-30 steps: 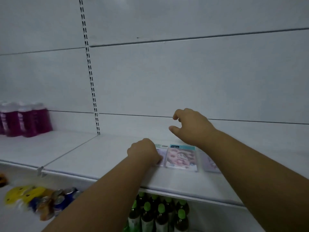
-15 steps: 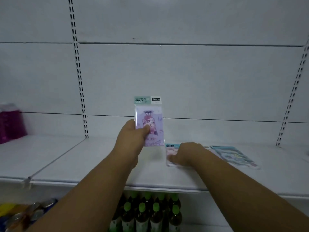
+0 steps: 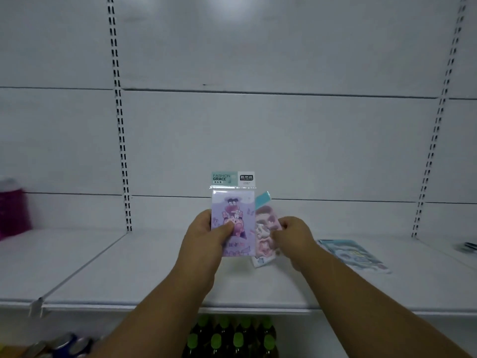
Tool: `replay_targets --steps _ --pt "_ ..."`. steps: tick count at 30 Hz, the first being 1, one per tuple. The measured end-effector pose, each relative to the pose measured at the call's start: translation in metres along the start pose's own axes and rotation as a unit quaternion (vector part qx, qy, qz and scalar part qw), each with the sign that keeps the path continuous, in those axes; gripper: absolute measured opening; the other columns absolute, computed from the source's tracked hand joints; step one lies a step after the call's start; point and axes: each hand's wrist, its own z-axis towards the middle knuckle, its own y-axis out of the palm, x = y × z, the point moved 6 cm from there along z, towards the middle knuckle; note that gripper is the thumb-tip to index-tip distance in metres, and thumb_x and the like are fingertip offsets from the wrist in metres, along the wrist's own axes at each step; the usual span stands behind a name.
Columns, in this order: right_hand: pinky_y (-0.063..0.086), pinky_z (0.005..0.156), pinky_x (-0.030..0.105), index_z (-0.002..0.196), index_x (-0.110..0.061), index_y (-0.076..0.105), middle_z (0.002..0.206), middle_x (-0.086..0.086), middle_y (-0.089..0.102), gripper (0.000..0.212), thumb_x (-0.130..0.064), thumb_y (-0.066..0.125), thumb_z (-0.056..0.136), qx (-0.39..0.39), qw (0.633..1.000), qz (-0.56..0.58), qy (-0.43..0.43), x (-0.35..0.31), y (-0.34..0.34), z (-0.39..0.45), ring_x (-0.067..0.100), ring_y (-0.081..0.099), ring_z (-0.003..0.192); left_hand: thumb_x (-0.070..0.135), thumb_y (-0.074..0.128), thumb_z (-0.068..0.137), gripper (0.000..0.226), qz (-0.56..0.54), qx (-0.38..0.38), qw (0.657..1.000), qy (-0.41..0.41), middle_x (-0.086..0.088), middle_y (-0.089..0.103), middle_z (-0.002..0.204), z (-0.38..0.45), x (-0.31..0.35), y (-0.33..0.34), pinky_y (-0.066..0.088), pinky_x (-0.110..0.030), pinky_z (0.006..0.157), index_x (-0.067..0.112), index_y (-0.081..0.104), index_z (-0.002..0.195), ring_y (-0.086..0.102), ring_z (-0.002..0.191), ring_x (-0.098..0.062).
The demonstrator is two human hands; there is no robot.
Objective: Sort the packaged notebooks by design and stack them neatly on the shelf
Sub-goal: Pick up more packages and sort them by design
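My left hand (image 3: 206, 237) grips a purple packaged notebook (image 3: 236, 210) upright above the white shelf (image 3: 154, 267); its green header card reads FASHION GRACE. Right beside it, my right hand (image 3: 291, 235) holds a pink packaged notebook (image 3: 265, 228) with a teal header, tilted and lifted off the shelf, partly behind the purple one. A light blue packaged notebook (image 3: 353, 255) lies flat on the shelf to the right of my right hand.
Slotted uprights (image 3: 121, 140) divide the white back wall. Magenta bottles (image 3: 11, 208) stand at the far left of the shelf. Green-capped dark bottles (image 3: 229, 339) fill the level below, with cans (image 3: 64, 344) at lower left. A small dark item (image 3: 468, 246) lies at the far right.
My left hand raised the purple notebook off the shelf and holds it upright. My right hand came down onto the pink notebook and has now lifted it beside the purple one.
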Motion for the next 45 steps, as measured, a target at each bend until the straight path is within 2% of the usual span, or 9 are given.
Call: replay_targets --steps 3,9,16,22,28,33,35,41,45 --pt "0.059 0.065 0.042 0.081 -0.003 0.065 0.085 0.022 0.071 0.011 -0.011 0.058 0.085 0.029 0.996 0.083 -0.016 -0.004 -0.035 -0.001 0.026 0.071 0.069 0.016 0.06 0.093 0.012 -0.017 -0.025 1.0 0.005 0.002 0.077 0.091 -0.003 0.002 0.024 0.059 -0.036 0.071 0.022 0.067 0.1 0.074 0.081 -0.016" --pt "0.058 0.079 0.052 0.093 -0.014 0.067 0.095 0.015 0.073 0.012 -0.006 0.06 0.087 0.07 0.985 0.156 -0.028 0.014 -0.137 -0.01 0.033 0.072 0.086 0.016 0.06 0.092 0.012 -0.051 -0.07 0.996 0.021 0.005 0.077 0.087 -0.02 0.004 0.111 0.058 -0.031 0.066 0.026 0.067 0.097 0.074 0.079 -0.015" --pt "0.061 0.071 0.037 0.09 -0.02 0.066 0.09 0.006 0.075 0.01 -0.012 0.061 0.09 0.157 0.982 0.107 -0.02 0.091 -0.31 -0.039 0.019 0.074 0.078 0.01 0.061 0.09 0.015 -0.133 -0.163 0.978 -0.007 0.0 0.077 0.089 -0.067 -0.008 0.289 0.058 -0.031 0.062 0.02 0.068 0.099 0.075 0.079 -0.019" --pt "0.062 0.068 0.036 0.089 -0.018 0.067 0.084 0.003 0.075 0.004 -0.016 0.063 0.089 0.225 0.973 0.054 0.002 0.156 -0.459 -0.053 0.015 0.074 0.073 0.006 0.06 0.087 0.019 -0.191 -0.233 0.953 -0.031 -0.007 0.077 0.092 -0.113 -0.008 0.452 0.057 -0.034 0.064 0.014 0.068 0.102 0.074 0.082 -0.025" --pt "0.057 0.056 0.026 0.084 -0.019 0.068 0.079 0.004 0.075 0.01 -0.012 0.063 0.089 0.268 0.962 0.041 0.013 0.209 -0.55 -0.029 0.014 0.074 0.066 0.009 0.06 0.088 0.016 -0.187 -0.291 0.938 -0.024 -0.002 0.077 0.087 -0.12 -0.009 0.574 0.057 -0.031 0.063 0.02 0.069 0.097 0.074 0.08 -0.021" --pt "0.061 0.061 0.032 0.086 -0.018 0.069 0.081 0.005 0.075 0.007 -0.015 0.064 0.089 0.303 0.951 0.03 0.046 0.255 -0.615 0.011 0.018 0.074 0.069 0.013 0.063 0.083 0.017 -0.185 -0.319 0.93 -0.012 -0.006 0.077 0.089 -0.097 -0.008 0.655 0.058 -0.038 0.068 0.016 0.07 0.098 0.074 0.081 -0.025" --pt "0.06 0.058 0.029 0.08 -0.021 0.069 0.08 0.004 0.075 0.011 -0.016 0.064 0.089 0.3 0.952 0.014 0.061 0.272 -0.639 0.029 0.017 0.074 0.068 0.011 0.062 0.085 0.015 -0.189 -0.317 0.929 -0.014 -0.008 0.077 0.089 -0.088 -0.005 0.684 0.059 -0.042 0.073 0.018 0.069 0.095 0.074 0.081 -0.026" --pt "0.049 0.04 0.018 0.081 -0.01 0.072 0.066 0.004 0.069 0.003 -0.009 0.07 0.083 0.285 0.95 0.01 0.124 0.325 -0.702 0.08 0.011 0.068 0.047 0.007 0.059 0.086 0.016 -0.164 -0.313 0.935 -0.012 -0.003 0.077 0.084 -0.082 -0.01 0.761 0.055 -0.03 0.058 0.018 0.07 0.092 0.074 0.075 -0.021" --pt "0.053 0.056 0.027 0.097 -0.003 0.071 0.076 0.004 0.066 0.02 -0.008 0.072 0.077 0.179 0.971 -0.039 0.156 0.37 -0.722 0.122 0.015 0.062 0.063 0.012 0.061 0.083 0.01 -0.103 -0.274 0.956 -0.012 -0.009 0.075 0.085 -0.083 -0.026 0.798 0.059 -0.041 0.066 0.018 0.069 0.084 0.073 0.075 -0.025"
